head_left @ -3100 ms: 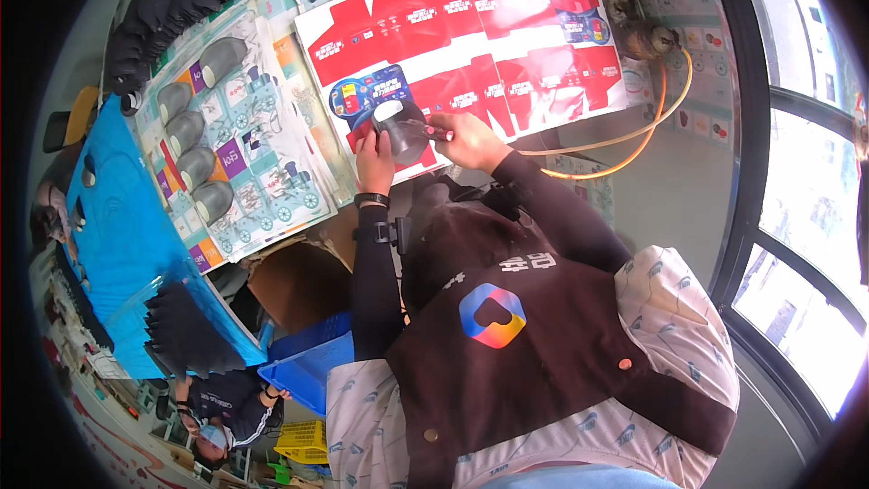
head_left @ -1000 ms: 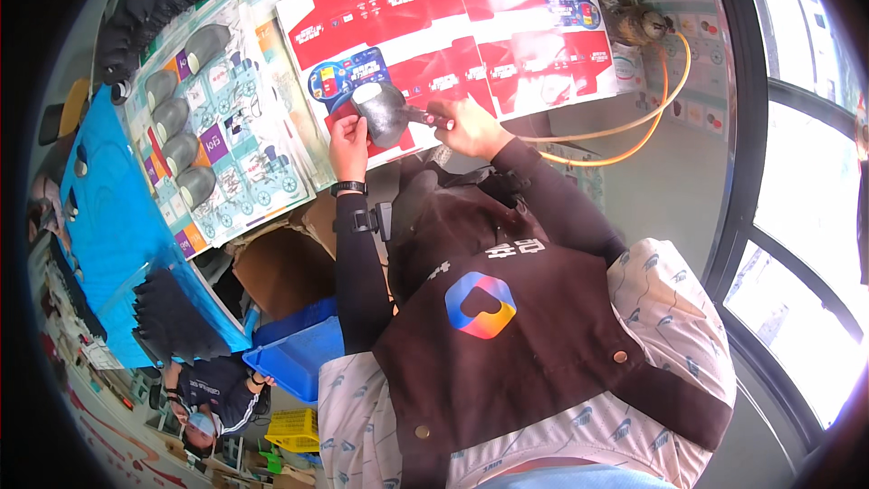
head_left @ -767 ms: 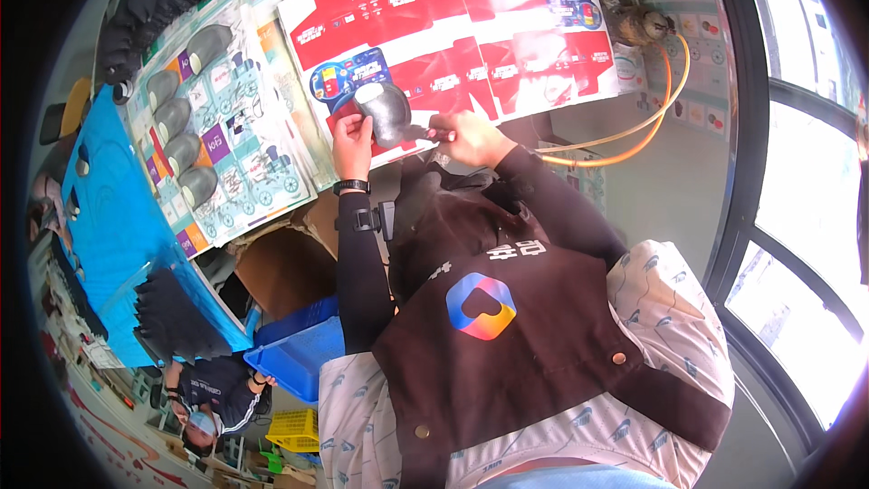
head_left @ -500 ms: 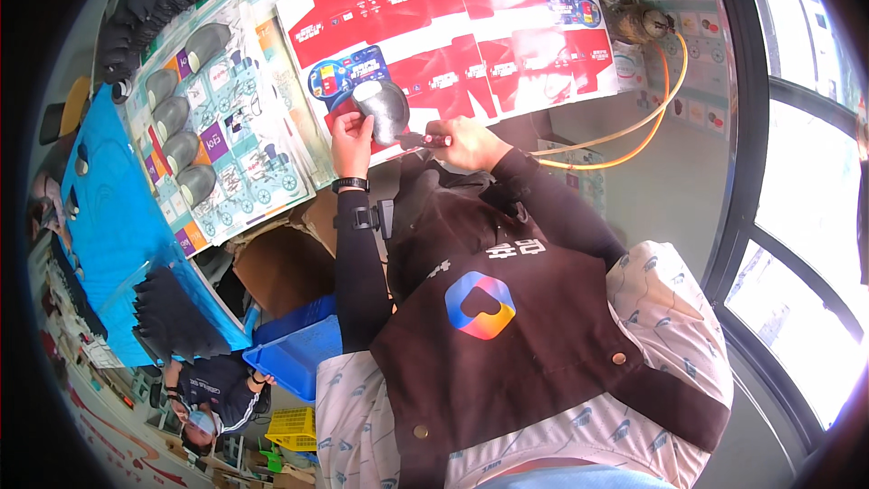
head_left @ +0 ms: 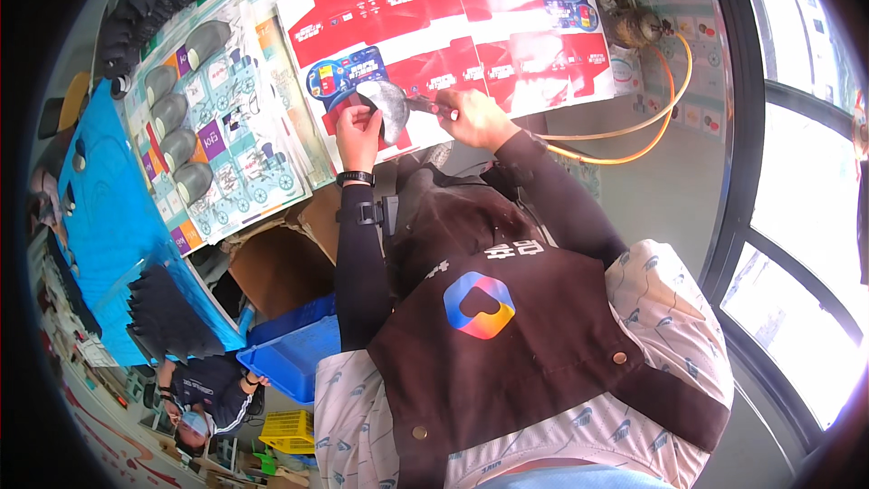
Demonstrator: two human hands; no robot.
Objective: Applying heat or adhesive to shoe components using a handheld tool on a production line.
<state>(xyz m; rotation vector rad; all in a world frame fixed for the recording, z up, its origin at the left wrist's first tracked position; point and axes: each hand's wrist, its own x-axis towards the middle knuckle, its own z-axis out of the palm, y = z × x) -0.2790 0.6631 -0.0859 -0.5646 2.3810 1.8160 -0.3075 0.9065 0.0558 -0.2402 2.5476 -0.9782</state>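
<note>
A small workshop — matching grey-black pieces (head_left: 169,114) line up on printed sheets (head_left: 258,158), more dark pieces (head_left: 174,312) lie fanned in a batch, a blue crate (head_left: 294,358) and a yellow crate (head_left: 288,432) sit nearby — and a work apron (head_left: 561,308) is worn.

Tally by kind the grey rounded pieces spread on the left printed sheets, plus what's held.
Grey rounded pieces on the left printed sheets: 5
Grey rounded piece in the left grip: 1
Slim tool in the right grip: 1
Total: 7
</note>
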